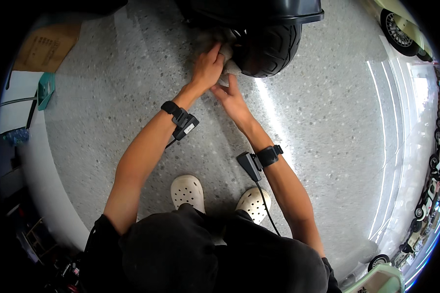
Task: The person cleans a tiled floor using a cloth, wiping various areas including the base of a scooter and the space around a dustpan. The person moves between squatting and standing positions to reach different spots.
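Note:
My left hand grips a grey-brown cloth beside the inner side of a black rubber tyre. Just below it, my right hand has its thumb and index finger at the cloth's lower end. Above the tyre is a glossy black body panel, probably of a scooter. Part of the cloth and the wheel's centre are blurred or in dark shadow. Each wrist wears a black strap with a small device, the left device and the right device, both with cables.
Speckled grey floor surrounds my white perforated clogs. A cardboard piece and a green dustpan-like object are at the left. Pale green vehicles with a spoked wheel stand at upper right, and another wheel shows at lower right.

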Available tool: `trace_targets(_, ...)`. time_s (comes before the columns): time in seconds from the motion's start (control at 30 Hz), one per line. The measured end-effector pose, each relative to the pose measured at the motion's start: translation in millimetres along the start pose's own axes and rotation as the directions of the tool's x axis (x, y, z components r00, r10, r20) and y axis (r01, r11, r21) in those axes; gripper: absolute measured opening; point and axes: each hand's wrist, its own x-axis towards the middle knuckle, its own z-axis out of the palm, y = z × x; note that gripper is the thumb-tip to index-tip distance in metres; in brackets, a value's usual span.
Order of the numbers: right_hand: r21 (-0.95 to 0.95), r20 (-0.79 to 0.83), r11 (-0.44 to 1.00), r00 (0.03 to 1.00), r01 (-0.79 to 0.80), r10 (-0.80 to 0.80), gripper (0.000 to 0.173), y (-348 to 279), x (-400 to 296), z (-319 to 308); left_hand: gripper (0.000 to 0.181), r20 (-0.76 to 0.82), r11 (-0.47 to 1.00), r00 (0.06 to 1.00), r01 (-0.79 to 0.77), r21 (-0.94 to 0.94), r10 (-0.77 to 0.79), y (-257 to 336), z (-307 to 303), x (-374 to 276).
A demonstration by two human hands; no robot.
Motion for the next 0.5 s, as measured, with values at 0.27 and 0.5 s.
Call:
trace_targets(0.27, 0.052, 0.009, 0.996, 0.997, -0.073, 0.072, 0.076, -19, -39, -5, 0.042, 0.153, 0.984, 0.988, -0.007, -0.178, 0.035, -12, -17, -28)
trace_targets(0.5, -0.013, -0.067, 0.999, 0.997, -0.05, 0.049, 0.075, -20, -77, -27, 0.045, 0.034, 0.897, 0.993, -0.09, -0.432, 0.116, 29, -27, -98)
